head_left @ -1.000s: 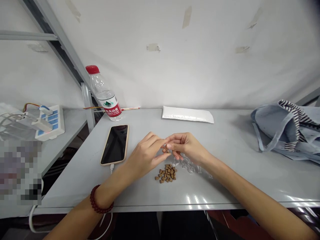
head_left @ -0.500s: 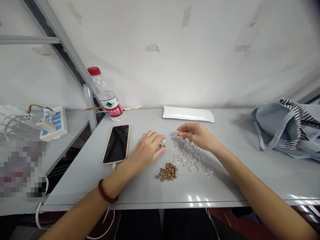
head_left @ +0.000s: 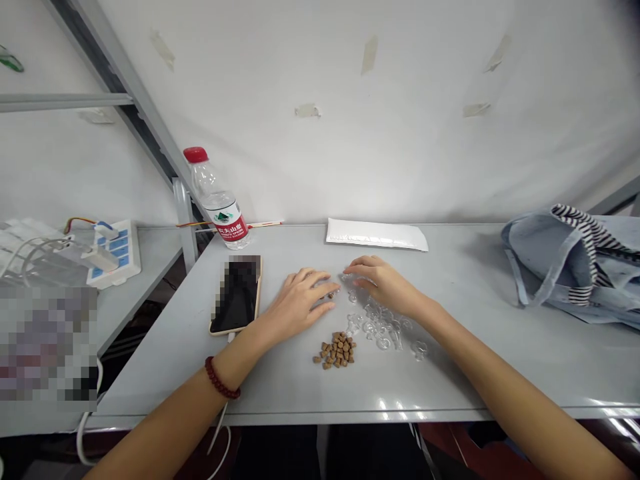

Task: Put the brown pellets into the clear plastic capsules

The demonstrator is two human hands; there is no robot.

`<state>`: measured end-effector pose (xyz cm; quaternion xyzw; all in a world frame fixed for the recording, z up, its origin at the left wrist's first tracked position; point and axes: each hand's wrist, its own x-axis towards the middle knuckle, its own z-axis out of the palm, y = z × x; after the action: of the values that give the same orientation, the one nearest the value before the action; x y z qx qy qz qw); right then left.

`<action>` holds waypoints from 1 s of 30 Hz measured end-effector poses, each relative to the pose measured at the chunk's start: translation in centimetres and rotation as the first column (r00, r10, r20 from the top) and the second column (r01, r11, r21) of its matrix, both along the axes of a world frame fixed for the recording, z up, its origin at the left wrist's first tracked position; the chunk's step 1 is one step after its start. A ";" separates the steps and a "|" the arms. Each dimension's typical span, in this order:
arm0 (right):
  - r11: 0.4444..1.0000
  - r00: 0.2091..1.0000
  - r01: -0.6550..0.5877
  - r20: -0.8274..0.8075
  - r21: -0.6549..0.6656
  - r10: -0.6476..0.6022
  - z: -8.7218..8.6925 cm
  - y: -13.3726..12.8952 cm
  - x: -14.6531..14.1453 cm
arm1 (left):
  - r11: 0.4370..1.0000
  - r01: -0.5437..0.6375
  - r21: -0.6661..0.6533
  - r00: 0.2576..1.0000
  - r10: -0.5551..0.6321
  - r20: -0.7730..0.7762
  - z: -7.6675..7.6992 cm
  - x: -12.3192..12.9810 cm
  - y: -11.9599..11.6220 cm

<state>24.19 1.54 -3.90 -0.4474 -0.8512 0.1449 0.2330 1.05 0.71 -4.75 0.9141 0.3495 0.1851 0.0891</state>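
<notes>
My left hand [head_left: 305, 300] lies low over the table with its fingers stretched and apart. Right by its fingertips is a small clear piece with a bit of brown [head_left: 333, 295], partly hidden. My right hand [head_left: 384, 283] is curled above the clear plastic pieces [head_left: 383, 327]. At its fingertips it has a small clear plastic piece [head_left: 343, 275], hard to make out. Between the hands and the table's front edge sits a heap of small brown pellets [head_left: 340, 350].
A phone [head_left: 237, 293] on a cable lies left of my left hand. Behind it stands a water bottle [head_left: 225, 210] with a red cap. A white packet [head_left: 377, 235] rests by the wall. To the right is a blue bag [head_left: 545, 260]; at far left, a power strip [head_left: 120, 250].
My right hand has shifted a little left towards my left hand, along with the clear piece. My left fingers have reached slightly right over the small piece. The view has tilted a little.
</notes>
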 end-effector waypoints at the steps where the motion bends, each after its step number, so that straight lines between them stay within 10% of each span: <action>1: 1.000 1.000 -0.005 0.004 0.001 0.005 -0.2 0.1 0.0 | 1.000 0.002 -0.004 1.000 -0.002 -0.001 0.0 0.1 0.0; 8: 0.999 1.000 -0.010 0.000 -0.041 0.010 -0.3 0.3 -0.4 | 0.997 -0.071 0.041 0.996 0.068 0.054 1.2 -0.2 -1.2; 18: 0.997 0.999 -0.014 -0.036 0.077 0.017 0.2 -0.4 -0.7 | 0.910 0.218 -0.353 0.975 -0.192 0.109 2.7 0.3 -3.4; 30: 0.994 0.978 -0.112 -0.174 0.017 0.114 1.3 -2.2 -2.2 | 0.956 0.069 -0.285 0.928 0.043 0.369 2.6 0.7 -2.8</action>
<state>22.01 -0.69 -2.62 -0.3832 -0.8521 0.1934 0.2995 1.73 -2.09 -2.11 0.8414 0.3438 0.3003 0.2892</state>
